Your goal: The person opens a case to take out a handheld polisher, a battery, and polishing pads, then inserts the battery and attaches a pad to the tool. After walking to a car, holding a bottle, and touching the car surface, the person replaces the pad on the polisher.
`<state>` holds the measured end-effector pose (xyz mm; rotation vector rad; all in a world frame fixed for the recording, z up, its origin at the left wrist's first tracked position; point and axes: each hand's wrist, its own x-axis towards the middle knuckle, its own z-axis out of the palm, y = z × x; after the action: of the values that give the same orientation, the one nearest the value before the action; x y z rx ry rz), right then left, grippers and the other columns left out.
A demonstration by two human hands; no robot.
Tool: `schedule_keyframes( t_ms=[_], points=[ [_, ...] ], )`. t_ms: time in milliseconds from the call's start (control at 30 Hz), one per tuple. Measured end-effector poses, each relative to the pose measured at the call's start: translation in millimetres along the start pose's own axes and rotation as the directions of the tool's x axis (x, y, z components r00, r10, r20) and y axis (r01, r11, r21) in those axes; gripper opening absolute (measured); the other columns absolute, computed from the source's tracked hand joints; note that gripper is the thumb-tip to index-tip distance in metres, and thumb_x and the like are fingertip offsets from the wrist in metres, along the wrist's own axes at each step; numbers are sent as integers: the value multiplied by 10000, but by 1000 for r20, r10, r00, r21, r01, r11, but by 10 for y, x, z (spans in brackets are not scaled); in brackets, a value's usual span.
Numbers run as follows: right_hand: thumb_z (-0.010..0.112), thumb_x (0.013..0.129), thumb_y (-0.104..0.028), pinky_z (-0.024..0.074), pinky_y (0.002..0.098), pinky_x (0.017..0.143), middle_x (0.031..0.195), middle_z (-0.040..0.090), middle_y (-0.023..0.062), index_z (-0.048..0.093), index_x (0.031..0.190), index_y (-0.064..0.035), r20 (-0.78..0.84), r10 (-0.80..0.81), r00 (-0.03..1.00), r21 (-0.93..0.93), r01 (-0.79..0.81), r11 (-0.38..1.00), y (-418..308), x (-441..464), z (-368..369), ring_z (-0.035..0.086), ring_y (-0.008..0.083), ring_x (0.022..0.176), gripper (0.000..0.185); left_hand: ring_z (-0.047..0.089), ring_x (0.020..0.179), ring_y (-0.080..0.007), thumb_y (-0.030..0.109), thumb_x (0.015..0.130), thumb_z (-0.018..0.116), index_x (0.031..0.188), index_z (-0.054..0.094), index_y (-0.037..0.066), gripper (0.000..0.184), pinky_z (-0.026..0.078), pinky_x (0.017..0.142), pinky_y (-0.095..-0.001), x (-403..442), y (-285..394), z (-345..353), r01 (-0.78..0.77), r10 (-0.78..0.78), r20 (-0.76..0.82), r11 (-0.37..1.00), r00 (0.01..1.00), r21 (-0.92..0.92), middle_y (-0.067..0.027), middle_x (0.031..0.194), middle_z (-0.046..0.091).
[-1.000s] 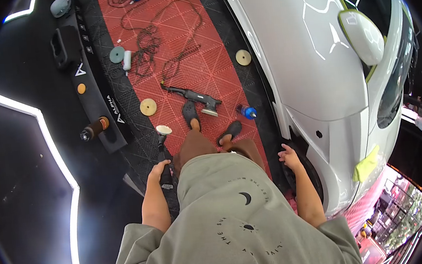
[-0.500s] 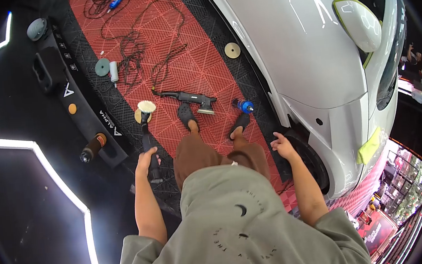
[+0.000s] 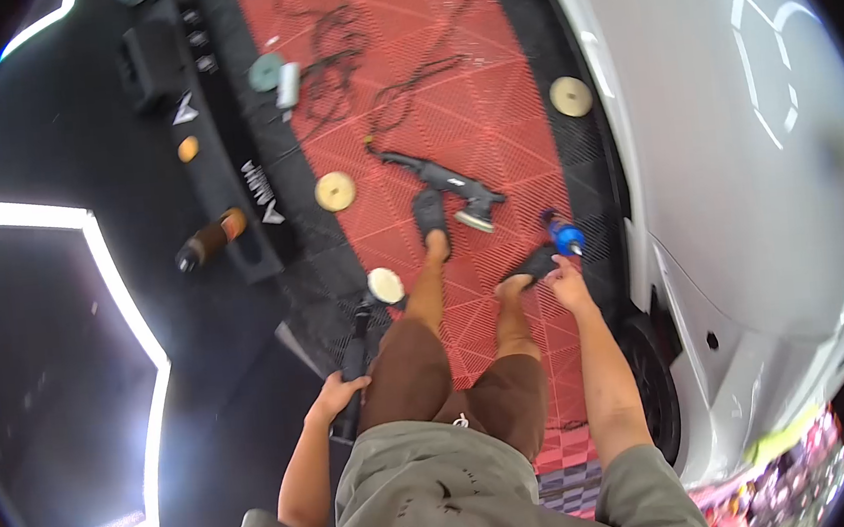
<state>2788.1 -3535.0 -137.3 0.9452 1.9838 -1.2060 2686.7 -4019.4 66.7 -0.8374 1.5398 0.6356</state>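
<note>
My left hand (image 3: 333, 398) is closed round the black body of a small polisher (image 3: 354, 355), whose round white pad (image 3: 385, 286) points away from me beside my left leg. My right hand (image 3: 566, 284) is held out low with its fingers apart and nothing in it. Just beyond those fingertips in the view is a blue bottle (image 3: 564, 235) near my right shoe. A larger black polisher (image 3: 443, 181) lies on the red floor by my left shoe.
Round pads lie on the floor, one cream (image 3: 335, 192), another (image 3: 570, 97) near the white car (image 3: 725, 167) at right. Cables (image 3: 343, 45) tangle farther off. A dark bottle (image 3: 209, 240) lies on the black bench (image 3: 259, 260) at left.
My right hand has moved forward, away from the car's wheel to near the blue bottle. My left hand keeps hold of the small polisher. The view has shifted, and my legs stand farther apart.
</note>
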Motion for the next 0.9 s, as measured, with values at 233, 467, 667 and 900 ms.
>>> schedule_keyframes(
  t_ms=[233, 467, 667, 900],
  points=[
    [613, 853, -69, 518, 308, 784, 893, 693, 104, 395, 1447, -22, 231, -269, 935, -134, 305, 943, -1196, 80, 24, 655, 172, 837, 634, 623, 1109, -338, 439, 700, 790, 1266, 490, -177, 889, 479, 945, -383, 173, -604, 298, 6, -10, -107, 999, 994, -37, -277, 1179, 631],
    [625, 797, -143, 498, 451, 846, 963, 669, 281, 317, 1496, -59, 406, -445, 798, -269, 570, 776, -3873, 230, 301, 649, 423, 944, 768, 651, 623, -179, 265, 794, 749, 850, 664, -7, 290, 526, 585, -317, -327, -444, 428, -118, 120, -35, 801, 992, -587, -82, 738, 662],
    [560, 808, -43, 521, 405, 770, 920, 684, 227, 206, 1522, 18, 113, -828, 549, -597, 704, 386, -6023, 797, 432, 668, 339, 823, 799, 654, 627, -206, 291, 759, 759, 903, 673, -21, 354, 526, 578, -329, -307, -778, 493, 15, -21, 0, 719, 1000, -695, -106, 745, 666],
    [572, 802, -7, 518, 347, 593, 750, 658, 128, 210, 1549, -81, 452, -498, 740, -555, 670, 493, -5921, 1505, 998, 625, 204, 610, 834, 616, 600, -210, 366, 743, 754, 917, 659, -26, 439, 489, 541, -372, -133, -1392, 737, 214, -197, 119, 584, 973, -783, -96, 750, 648]
  ],
)
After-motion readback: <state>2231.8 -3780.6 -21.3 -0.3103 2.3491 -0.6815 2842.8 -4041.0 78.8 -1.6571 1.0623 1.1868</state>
